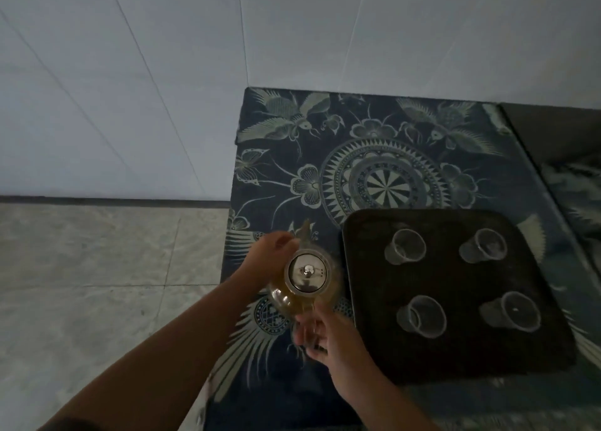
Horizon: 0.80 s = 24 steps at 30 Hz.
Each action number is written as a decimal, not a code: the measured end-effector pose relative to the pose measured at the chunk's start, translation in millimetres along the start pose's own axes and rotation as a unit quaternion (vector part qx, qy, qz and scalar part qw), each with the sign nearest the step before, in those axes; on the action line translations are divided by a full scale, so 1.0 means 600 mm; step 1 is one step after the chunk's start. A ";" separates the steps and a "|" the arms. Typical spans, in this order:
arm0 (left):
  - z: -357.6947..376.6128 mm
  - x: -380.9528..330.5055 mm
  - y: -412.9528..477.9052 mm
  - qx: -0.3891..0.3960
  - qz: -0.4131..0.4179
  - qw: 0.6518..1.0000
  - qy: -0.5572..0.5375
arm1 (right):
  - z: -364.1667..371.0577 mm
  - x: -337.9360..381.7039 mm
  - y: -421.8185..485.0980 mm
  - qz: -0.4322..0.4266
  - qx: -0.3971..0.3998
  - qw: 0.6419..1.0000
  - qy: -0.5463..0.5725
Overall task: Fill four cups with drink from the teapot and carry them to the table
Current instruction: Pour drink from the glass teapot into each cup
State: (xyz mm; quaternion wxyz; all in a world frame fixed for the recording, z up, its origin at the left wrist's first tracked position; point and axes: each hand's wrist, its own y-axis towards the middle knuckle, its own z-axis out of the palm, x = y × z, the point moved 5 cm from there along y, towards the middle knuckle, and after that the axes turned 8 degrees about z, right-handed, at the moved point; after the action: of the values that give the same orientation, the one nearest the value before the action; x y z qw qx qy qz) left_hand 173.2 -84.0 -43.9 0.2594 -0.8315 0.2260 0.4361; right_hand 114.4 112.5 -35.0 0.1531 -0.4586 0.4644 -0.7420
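Note:
A glass teapot [302,287] with amber drink and a metal lid [307,273] sits just left of a dark tray [455,356]. My right hand [328,343] is closed around the teapot's handle at its near side. My left hand [273,252] touches the pot's far left side near the spout, fingers curled against the glass. On the tray stand several clear cups in a square: far left [405,247], far right [484,245], near left [422,315], near right [514,312]. All look empty.
The tray and teapot rest on a surface covered by a dark blue patterned cloth [374,157], set against a white wall [162,73]. Grey tiled floor [97,284] lies to the left. Another dark surface [559,131] adjoins at the right.

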 end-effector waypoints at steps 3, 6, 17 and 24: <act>0.006 0.001 0.021 0.028 0.013 0.999 -0.028 | 0.007 0.015 0.001 -0.035 -0.057 0.997 -0.027; 0.016 0.012 0.033 0.057 0.005 0.996 -0.067 | -0.002 0.021 0.000 -0.079 -0.129 0.983 -0.100; 0.033 0.034 0.019 0.051 -0.036 0.979 -0.193 | -0.027 0.031 0.006 -0.125 -0.249 0.951 -0.131; 0.039 0.044 0.015 0.016 -0.051 0.974 -0.219 | -0.039 0.029 0.010 -0.141 -0.297 0.934 -0.136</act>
State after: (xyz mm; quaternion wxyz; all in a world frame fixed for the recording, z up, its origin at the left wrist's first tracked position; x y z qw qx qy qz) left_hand 167.3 -80.3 -79.5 0.3376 -0.7219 0.1277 0.5904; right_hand 85.0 110.7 -34.4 -0.0346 -0.6406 0.5691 -0.5143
